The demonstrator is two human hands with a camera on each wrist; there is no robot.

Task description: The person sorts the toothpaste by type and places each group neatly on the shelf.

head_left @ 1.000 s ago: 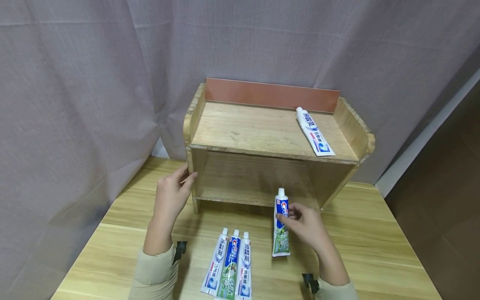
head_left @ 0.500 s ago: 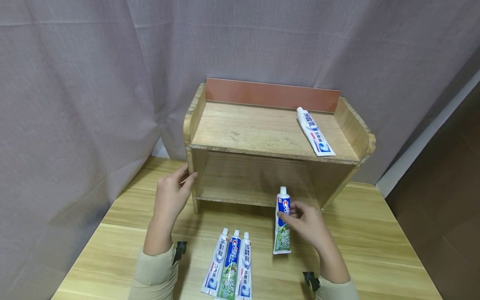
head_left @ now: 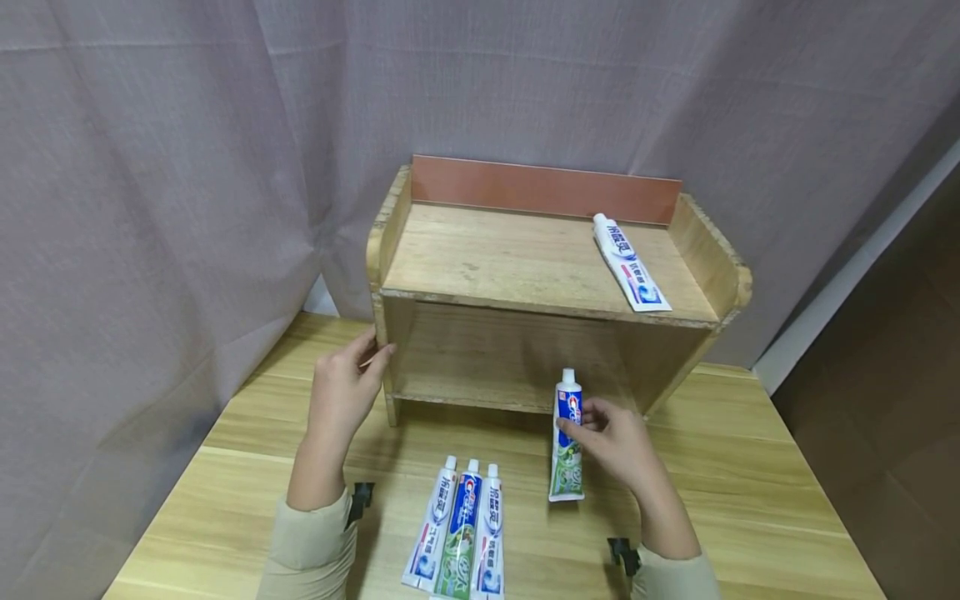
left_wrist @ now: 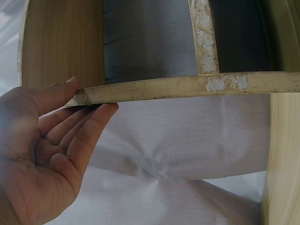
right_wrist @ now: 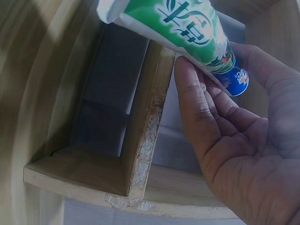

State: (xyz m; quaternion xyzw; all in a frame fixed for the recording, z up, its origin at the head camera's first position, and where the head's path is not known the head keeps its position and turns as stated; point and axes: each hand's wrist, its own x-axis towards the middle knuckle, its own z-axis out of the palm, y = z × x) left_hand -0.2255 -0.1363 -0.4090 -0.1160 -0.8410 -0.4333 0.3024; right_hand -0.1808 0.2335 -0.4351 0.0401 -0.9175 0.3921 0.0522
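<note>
In the head view my right hand [head_left: 617, 443] pinches a blue, white and green toothpaste tube [head_left: 567, 454] between thumb and fingers. The tube is cap up, in front of the lower level of a small wooden shelf [head_left: 480, 258]. My left hand [head_left: 347, 382] grips the shelf's left side panel; the left wrist view shows the thumb on one face of the panel [left_wrist: 154, 88] and the fingers on the other. On the top board at the right lies a white toothpaste tube [head_left: 630, 265]. The right wrist view has the held tube's green end [right_wrist: 187, 28] close up.
On the table [head_left: 750, 500], in front of the shelf, three tubes lie fanned side by side: a white tube [head_left: 431, 529], a blue and green tube [head_left: 460, 533] and another white tube [head_left: 490, 533]. Behind hangs a grey curtain [head_left: 525, 83]. A brown panel [head_left: 885, 375] stands at the right.
My right hand has carried the held toothpaste tube slightly up and to the right in the head view, toward the shelf. The left hand, the shelf and the other tubes stay put.
</note>
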